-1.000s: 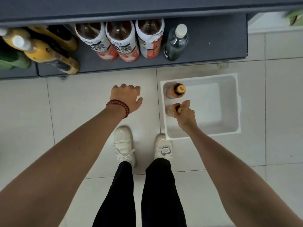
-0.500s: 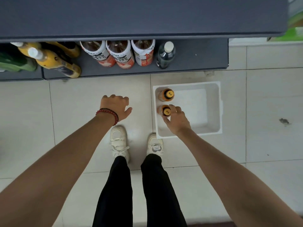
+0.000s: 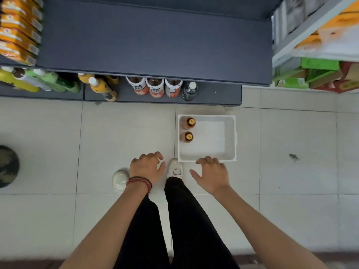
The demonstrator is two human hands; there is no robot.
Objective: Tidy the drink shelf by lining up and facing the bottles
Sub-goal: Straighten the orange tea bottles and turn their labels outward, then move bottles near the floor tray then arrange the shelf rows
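Bottles [image 3: 188, 136] upright in white bin [image 3: 231, 133], right hand [image 3: 212, 174] now off them

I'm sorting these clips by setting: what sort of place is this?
Probably a small shop or convenience store: a low grey shelf lined with bottled drinks, stacked orange packs above, and a white bin holding two bottles on the tiled floor.

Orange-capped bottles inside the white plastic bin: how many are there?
2. One orange-capped bottle stands in the far left corner of the white plastic bin; the other bottle stands nearer the person, along the same wall. None appears hidden.
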